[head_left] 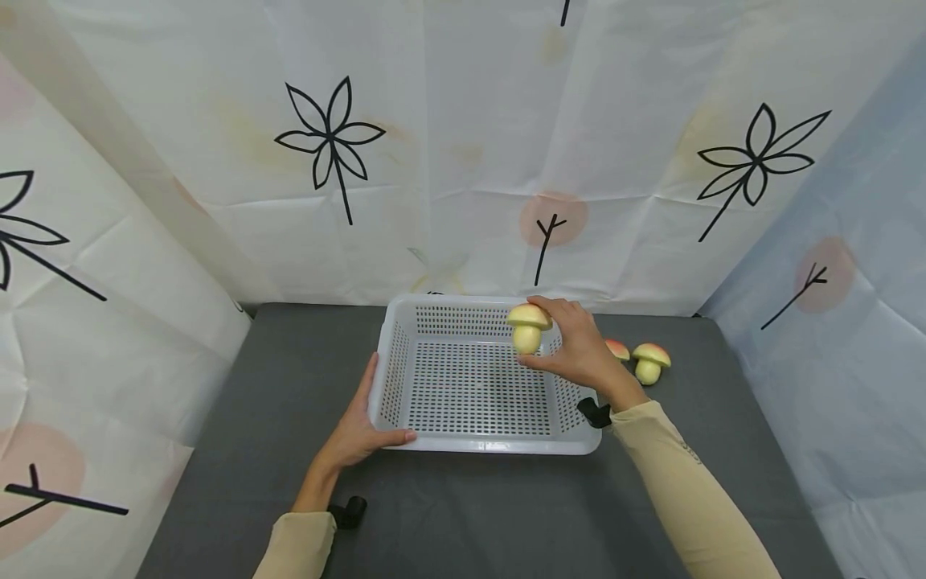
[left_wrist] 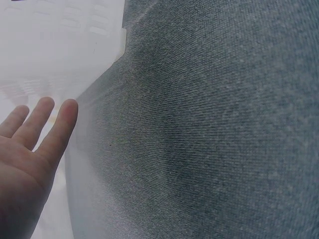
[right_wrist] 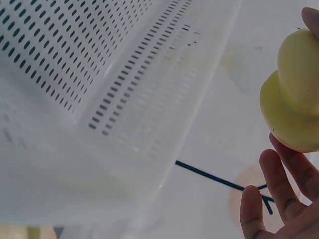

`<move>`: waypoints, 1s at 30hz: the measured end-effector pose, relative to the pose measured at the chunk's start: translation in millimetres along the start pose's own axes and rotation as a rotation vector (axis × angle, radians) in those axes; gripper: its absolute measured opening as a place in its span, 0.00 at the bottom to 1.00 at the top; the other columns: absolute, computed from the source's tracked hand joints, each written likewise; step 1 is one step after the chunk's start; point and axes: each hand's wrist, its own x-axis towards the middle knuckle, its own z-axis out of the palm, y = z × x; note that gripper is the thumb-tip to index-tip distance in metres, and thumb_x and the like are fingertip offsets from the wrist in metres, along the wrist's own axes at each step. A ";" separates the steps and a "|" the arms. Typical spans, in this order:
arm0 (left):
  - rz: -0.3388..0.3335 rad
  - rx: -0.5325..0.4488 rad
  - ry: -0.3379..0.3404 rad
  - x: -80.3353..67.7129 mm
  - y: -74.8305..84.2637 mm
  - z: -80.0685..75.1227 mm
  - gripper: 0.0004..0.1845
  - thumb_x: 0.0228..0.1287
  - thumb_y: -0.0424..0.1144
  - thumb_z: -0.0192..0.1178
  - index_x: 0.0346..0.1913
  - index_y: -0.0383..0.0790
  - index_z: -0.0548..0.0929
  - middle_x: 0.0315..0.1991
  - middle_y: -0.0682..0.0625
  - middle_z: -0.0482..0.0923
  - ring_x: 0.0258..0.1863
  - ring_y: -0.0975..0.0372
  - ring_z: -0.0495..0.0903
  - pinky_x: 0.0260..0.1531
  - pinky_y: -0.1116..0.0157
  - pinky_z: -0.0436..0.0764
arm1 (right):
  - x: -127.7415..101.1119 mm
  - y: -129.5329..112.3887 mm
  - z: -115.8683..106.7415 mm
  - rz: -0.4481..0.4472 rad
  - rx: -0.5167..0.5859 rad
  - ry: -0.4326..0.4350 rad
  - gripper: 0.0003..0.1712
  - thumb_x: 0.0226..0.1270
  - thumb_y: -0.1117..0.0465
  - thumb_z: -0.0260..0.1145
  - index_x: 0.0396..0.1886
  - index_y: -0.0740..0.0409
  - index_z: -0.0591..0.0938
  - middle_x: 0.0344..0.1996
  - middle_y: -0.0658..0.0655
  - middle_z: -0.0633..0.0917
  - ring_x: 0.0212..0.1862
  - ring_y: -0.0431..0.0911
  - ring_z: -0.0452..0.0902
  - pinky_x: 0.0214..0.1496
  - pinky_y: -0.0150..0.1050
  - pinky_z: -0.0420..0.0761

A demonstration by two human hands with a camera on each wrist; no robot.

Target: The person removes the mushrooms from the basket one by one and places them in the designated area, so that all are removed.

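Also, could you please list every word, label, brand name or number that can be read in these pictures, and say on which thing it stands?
No readable text in any view.
White basket: plain perforated plastic, no label or brand visible.
Mushroom in the right hand: no marking.
Backdrop cloth: only drawn black flowers and twigs, no letters.
Right sleeve: a small dark mark, too small to read.

Yellow toy mushroom (head_left: 528,328) upright, above the white perforated basket (head_left: 463,438), near its far-right corner.

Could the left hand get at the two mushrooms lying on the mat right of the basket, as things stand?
Probably not easily. The left hand rests on the basket's left rim, and the mushrooms lie beyond its far side, with the right hand holding another mushroom in between.
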 end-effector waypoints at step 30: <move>0.033 0.011 -0.009 -0.1 -1.3 -1.1 0.76 0.43 0.28 0.82 0.82 0.59 0.33 0.79 0.37 0.48 0.61 0.34 0.71 0.52 0.42 0.77 | -65.4 76.8 -58.5 0.169 0.010 0.098 0.52 0.51 0.61 0.83 0.74 0.65 0.66 0.61 0.69 0.74 0.61 0.67 0.64 0.57 0.69 0.63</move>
